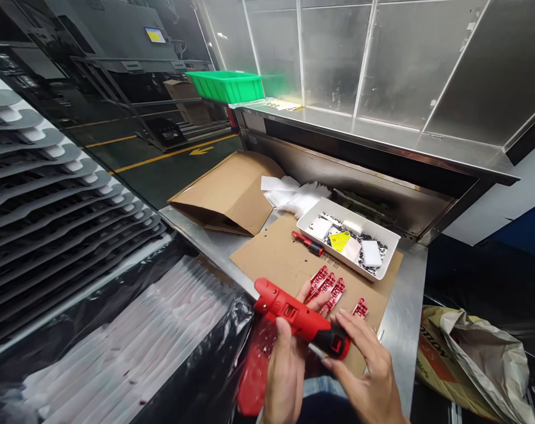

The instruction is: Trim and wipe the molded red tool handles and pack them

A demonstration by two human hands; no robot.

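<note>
My left hand (286,368) is wrapped around a red plastic tool housing (289,312) with a black lower end, held tilted above the worktable. My right hand (368,368) grips the housing's black end between thumb and fingers. A short pale piece shows beside the right thumb; I cannot make out what it is. Behind the hands, several small red moulded parts (336,294) lie on a cardboard sheet (267,250). Farther back on the sheet lies a red and black pen-like tool (308,242). Under my left hand is a red, shiny surface (252,383), partly hidden.
A white tray (391,250) of small dark parts and labels stands at the back of the sheet. Beside it are white papers (309,198) and an open cardboard box (232,191). A green bin (226,87) sits on the ledge. An open sack (483,359) stands right.
</note>
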